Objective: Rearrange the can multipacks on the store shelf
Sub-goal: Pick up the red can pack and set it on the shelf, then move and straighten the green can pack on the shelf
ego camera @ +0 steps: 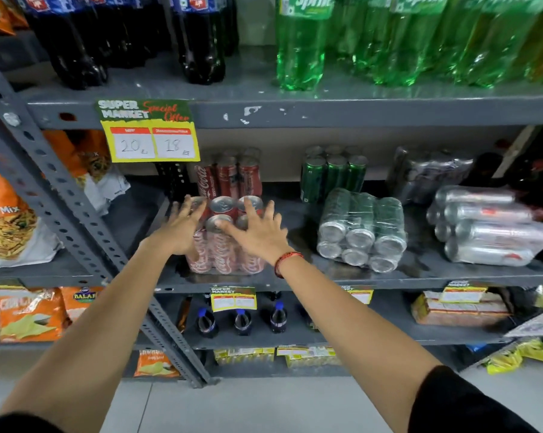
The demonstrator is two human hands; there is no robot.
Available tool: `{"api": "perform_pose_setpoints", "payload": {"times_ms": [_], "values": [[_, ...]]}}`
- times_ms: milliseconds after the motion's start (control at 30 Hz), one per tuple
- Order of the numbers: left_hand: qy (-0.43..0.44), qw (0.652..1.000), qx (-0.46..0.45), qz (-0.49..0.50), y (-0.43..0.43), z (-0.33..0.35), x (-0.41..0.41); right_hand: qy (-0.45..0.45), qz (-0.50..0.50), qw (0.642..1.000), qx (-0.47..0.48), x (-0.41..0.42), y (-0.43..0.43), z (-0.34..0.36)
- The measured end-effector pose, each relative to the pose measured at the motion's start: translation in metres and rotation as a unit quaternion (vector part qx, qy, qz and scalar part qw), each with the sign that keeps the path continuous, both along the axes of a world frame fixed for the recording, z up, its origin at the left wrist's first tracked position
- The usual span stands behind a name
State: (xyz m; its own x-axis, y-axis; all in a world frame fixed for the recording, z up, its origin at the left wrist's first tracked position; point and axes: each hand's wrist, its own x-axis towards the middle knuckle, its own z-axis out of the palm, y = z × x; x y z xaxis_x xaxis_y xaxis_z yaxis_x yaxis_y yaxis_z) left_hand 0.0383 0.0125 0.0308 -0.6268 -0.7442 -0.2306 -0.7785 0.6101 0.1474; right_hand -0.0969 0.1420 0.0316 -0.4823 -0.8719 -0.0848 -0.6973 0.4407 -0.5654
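Both hands are out over the red can pack [223, 245], which stands near the front edge of the middle shelf [295, 281], toward its left end. The left hand [178, 231] is spread wide at the pack's left side, fingers open and holding nothing. The right hand [257, 231] is spread over the top right cans, fingers open too, and I cannot tell if it is touching them yet.

To do this well, I think each hand should press flat on one side of the pack and squeeze in, so the plastic wrap does not tear. Lift or slide it straight, with no tipping, because the cans look heavy.

The pack sits right under and between the two open grips. Behind it, toward the back edge, stands a second red pack [228, 176]. To the right, near the front edge, a green can pack [362, 229] lies tipped over, and a silver can pack [489, 226] lies on its side by the right end
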Motion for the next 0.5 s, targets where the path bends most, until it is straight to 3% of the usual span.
{"api": "perform_pose_setpoints", "payload": {"times_ms": [100,200,300,400,500], "values": [[-0.045,0.998,-0.026,0.018,0.027,0.018,-0.029,0.020,-0.033,0.998,-0.051,-0.052,0.036,0.007],[0.090,0.994,0.013,-0.056,0.057,0.040,-0.081,0.042,-0.129,0.986,-0.096,-0.118,0.077,0.008],[0.204,0.969,0.033,-0.138,0.086,0.049,-0.149,0.022,-0.194,0.979,-0.058,-0.186,0.116,-0.001],[0.187,0.958,0.167,-0.142,0.106,0.032,-0.208,-0.091,-0.199,0.976,0.006,-0.235,0.145,-0.018],[0.142,0.933,0.318,-0.093,0.110,0.005,-0.241,-0.244,-0.163,0.956,0.003,-0.262,0.154,-0.033]]}}
